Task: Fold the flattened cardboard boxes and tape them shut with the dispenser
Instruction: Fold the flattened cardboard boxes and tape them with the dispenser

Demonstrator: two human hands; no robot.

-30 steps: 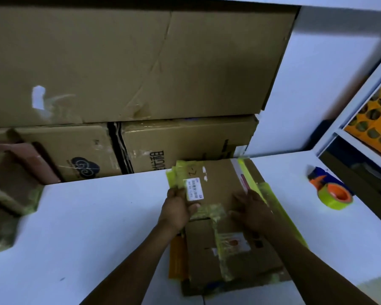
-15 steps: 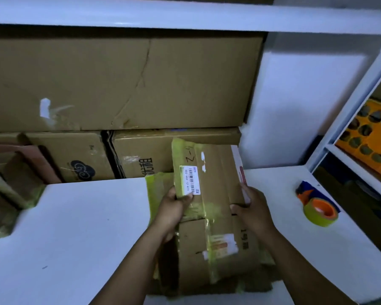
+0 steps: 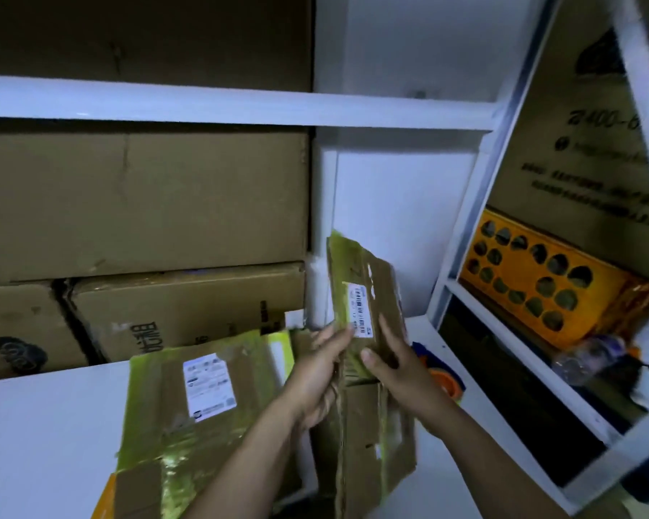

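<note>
while left hand (image 3: 315, 372), right hand (image 3: 401, 372) fingers clasp raised flat box (image 3: 364, 271), tape dispenser (image 3: 446, 383) mostly hidden

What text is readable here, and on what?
"400-6", cut off: brown cardboard carton at upper right; smaller lines blurred.
Unreadable: white barcode label on held flattened brown box.
Blurred: white shipping label on flat yellow-taped box.
Illegible: black print on stacked brown carton at left.

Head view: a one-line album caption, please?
The left hand and right hand hold an upright flattened box beside a second flat box on the white table.
</note>
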